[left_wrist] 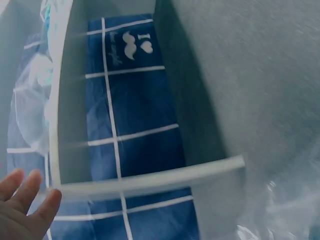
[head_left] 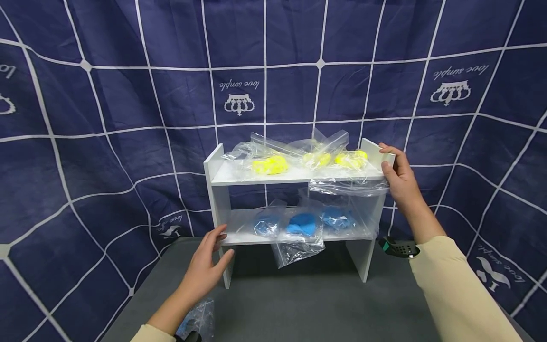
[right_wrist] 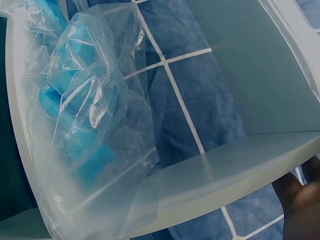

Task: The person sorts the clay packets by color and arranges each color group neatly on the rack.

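Note:
A small white two-tier shelf [head_left: 295, 178] stands on the dark table. My right hand [head_left: 401, 178] grips the upper edge of its right side panel, thumb at the front and fingers over the outside. My left hand [head_left: 207, 268] is at the left panel beside the lower tier, fingers spread and holding nothing; in the left wrist view its fingertips [left_wrist: 52, 197] are right at the panel's edge. Clear bags with yellow contents [head_left: 270, 165] lie along the upper tier. Clear bags with blue contents [head_left: 301, 223] lie on the lower tier, and one overhangs the front edge.
On the table [head_left: 290, 304] at the lower left, partly behind my left forearm, lies another clear bag [head_left: 201, 318] with something blue in it. A navy cloth [head_left: 290, 95] with white grid lines hangs behind the shelf and along both sides.

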Action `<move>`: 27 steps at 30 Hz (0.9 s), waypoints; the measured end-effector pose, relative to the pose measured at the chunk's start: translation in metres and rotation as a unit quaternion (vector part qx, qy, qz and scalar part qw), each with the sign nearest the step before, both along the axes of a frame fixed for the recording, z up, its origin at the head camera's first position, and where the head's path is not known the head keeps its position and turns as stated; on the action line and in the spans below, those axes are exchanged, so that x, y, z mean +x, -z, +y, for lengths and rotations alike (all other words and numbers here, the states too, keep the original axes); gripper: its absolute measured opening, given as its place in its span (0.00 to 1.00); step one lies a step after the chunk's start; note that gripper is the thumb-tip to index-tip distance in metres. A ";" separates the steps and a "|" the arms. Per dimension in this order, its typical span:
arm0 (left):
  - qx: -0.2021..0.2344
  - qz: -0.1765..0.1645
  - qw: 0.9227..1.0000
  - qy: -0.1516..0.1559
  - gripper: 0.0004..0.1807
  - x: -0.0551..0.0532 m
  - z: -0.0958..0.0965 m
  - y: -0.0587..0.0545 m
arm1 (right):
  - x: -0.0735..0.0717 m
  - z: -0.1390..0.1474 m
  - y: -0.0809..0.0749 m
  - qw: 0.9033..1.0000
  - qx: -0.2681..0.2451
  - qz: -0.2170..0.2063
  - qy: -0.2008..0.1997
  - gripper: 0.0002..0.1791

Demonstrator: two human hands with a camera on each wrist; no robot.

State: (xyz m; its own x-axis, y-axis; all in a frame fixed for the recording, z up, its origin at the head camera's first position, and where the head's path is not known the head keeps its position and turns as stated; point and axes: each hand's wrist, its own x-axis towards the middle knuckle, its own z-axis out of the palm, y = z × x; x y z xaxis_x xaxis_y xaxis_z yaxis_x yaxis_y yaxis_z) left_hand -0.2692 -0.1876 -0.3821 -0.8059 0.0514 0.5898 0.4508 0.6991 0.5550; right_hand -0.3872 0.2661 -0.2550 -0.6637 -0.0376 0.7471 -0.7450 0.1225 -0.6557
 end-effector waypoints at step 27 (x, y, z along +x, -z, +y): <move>-0.158 -0.178 0.970 0.048 0.59 0.043 -0.115 0.078 | -0.003 0.001 0.001 1.000 -0.008 0.000 -0.008 0.16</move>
